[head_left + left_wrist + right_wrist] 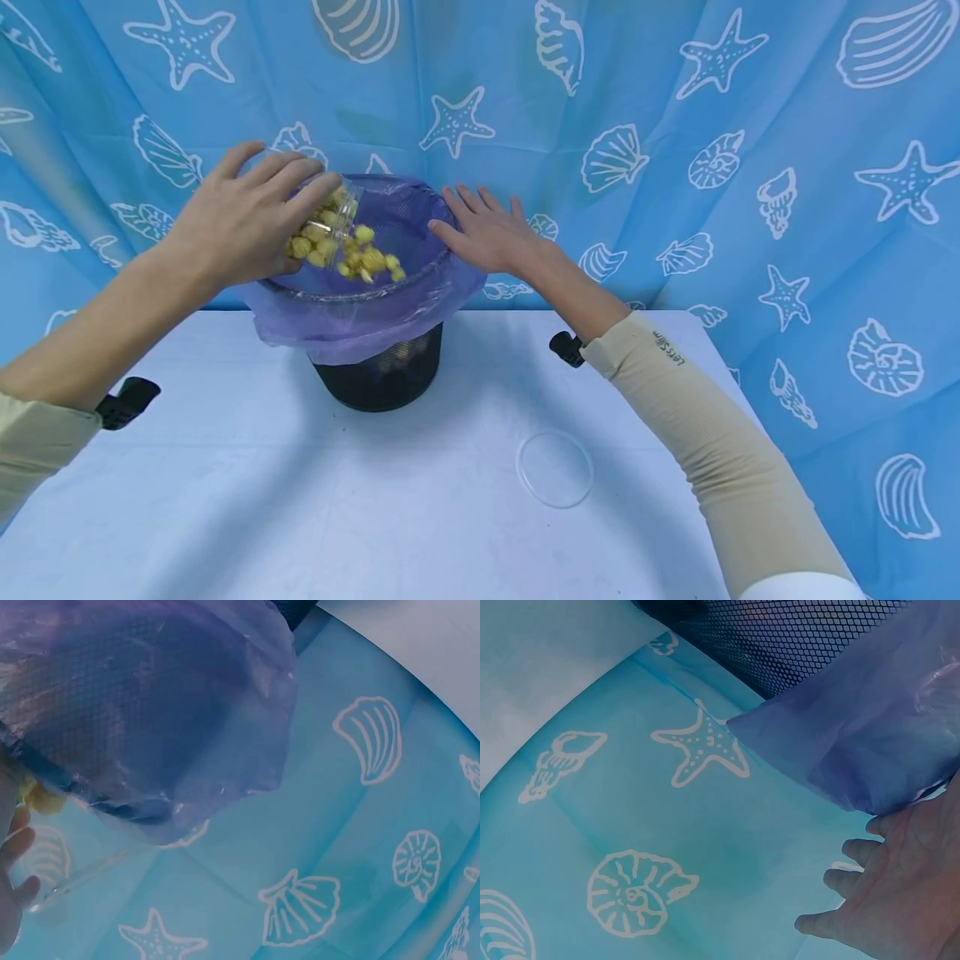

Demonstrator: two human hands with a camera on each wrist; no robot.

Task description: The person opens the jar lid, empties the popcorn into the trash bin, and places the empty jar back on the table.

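My left hand [243, 221] grips a clear plastic jar [337, 212], tipped on its side over a black mesh bin [382, 371]. Yellow lumpy pieces, perhaps popcorn [367, 254], spill from its mouth above the bin's opening. A purple bag [360, 329] lines the bin and folds down over the rim. At the rim's right side rests my right hand [491, 229], its fingers stretched out. In the left wrist view the bag hides most of the jar, and only some fingers [15, 847] show.
A clear ring-like round lid [555, 469] lies on the white table [420, 517], right of the bin. Behind the table hangs a blue curtain [637, 75] with white shells and starfish, close to the bin's far side.
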